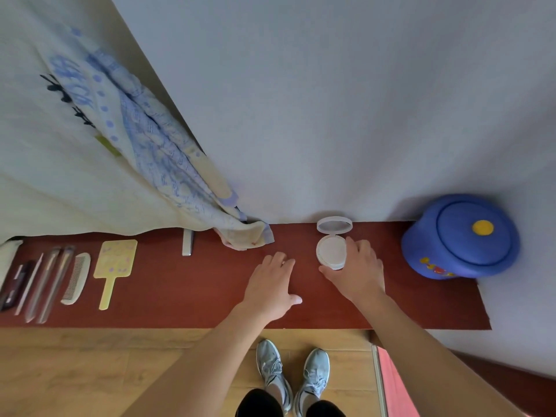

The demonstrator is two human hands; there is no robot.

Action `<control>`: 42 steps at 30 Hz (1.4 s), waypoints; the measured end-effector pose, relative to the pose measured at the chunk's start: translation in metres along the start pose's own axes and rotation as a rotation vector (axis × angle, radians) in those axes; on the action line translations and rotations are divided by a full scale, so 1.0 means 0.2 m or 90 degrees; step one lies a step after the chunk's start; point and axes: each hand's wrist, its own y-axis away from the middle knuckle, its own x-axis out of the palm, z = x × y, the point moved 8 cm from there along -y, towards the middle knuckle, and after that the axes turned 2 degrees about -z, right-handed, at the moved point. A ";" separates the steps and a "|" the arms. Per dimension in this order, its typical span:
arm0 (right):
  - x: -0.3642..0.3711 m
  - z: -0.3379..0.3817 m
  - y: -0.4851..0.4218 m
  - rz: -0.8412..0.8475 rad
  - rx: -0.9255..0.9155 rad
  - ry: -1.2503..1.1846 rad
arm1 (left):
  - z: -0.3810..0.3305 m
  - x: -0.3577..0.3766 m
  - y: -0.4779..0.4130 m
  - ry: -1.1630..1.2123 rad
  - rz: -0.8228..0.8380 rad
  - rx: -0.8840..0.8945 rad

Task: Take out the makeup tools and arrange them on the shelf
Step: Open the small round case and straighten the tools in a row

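On one shelf (210,284): one open compact (331,251), one blue pot (460,236), one hand mirror (115,260), one comb (76,278), two brushes (45,281) in clear tubes, one white stick (28,285). At the far left, dark slim items (13,287) too bunched to count. Also one left hand (270,284), one right hand (358,272), two shoes (272,368), one patterned cloth (168,164).

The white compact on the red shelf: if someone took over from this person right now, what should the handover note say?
Hands: the left hand lies open and flat on the shelf. The right hand has its fingers curled round the compact, which stands open on the shelf by the wall.
Done: brushes, comb and hand mirror lie in a row at the shelf's left end.
Left: probably set the compact in line. The blue tub at the right end has its lid on, so its contents are hidden.
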 end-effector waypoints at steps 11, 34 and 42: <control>-0.04 0.05 0.03 -0.036 -0.034 -0.064 | 0.05 0.00 0.02 0.011 -0.015 -0.006; 0.13 1.00 0.39 -0.035 -0.096 -0.078 | 0.98 -0.12 0.43 0.026 -0.013 -0.056; 0.28 1.35 0.43 -0.016 -0.125 -0.078 | 1.28 -0.16 0.54 0.031 -0.019 -0.071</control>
